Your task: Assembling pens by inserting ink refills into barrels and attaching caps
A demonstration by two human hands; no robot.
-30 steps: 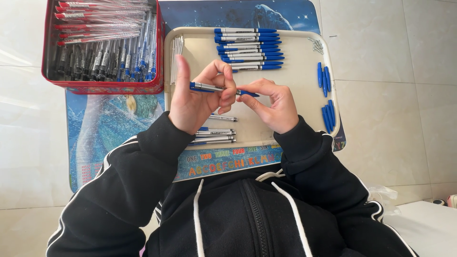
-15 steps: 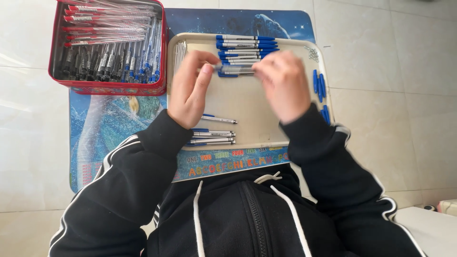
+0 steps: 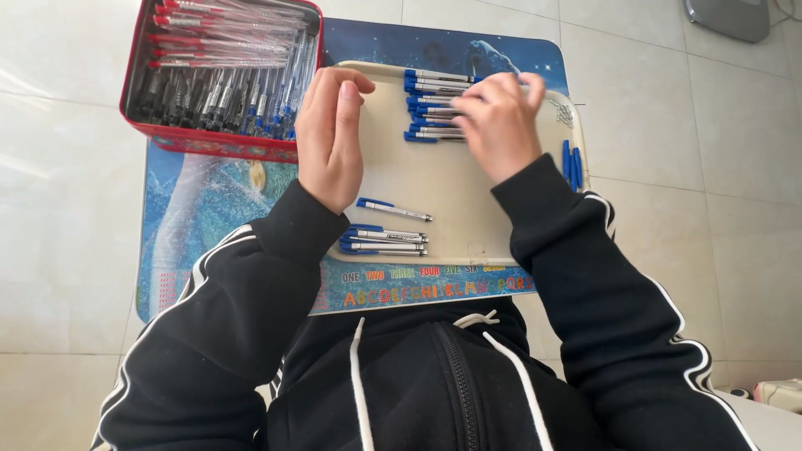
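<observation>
A cream tray (image 3: 451, 188) sits on my blue mat (image 3: 209, 217); a red tin (image 3: 219, 73) of pens stands just left of the tray; loose pens (image 3: 386, 238) lie at its near edge; my left hand (image 3: 330, 138) rests flat on the tray, grip apart, empty; my right hand (image 3: 499, 121) covers the stacked blue pens (image 3: 433, 104) at the tray's far end, fingers curled, touching them; whether that grip is clamped I cannot tell.

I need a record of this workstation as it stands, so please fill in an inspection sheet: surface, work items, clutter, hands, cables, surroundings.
Surface: cream tray on a colourful printed mat, on pale floor tiles.
Work items: row of blue-capped pens at the tray's top; small pen group at its near edge; one single pen apart.
Clutter: red tin of pen parts; loose blue caps at the tray's right rim.
Hands: left hand on the tray; right hand at the pen row.
Cables: nothing seen.
Surroundings: grey object, top right corner.
</observation>
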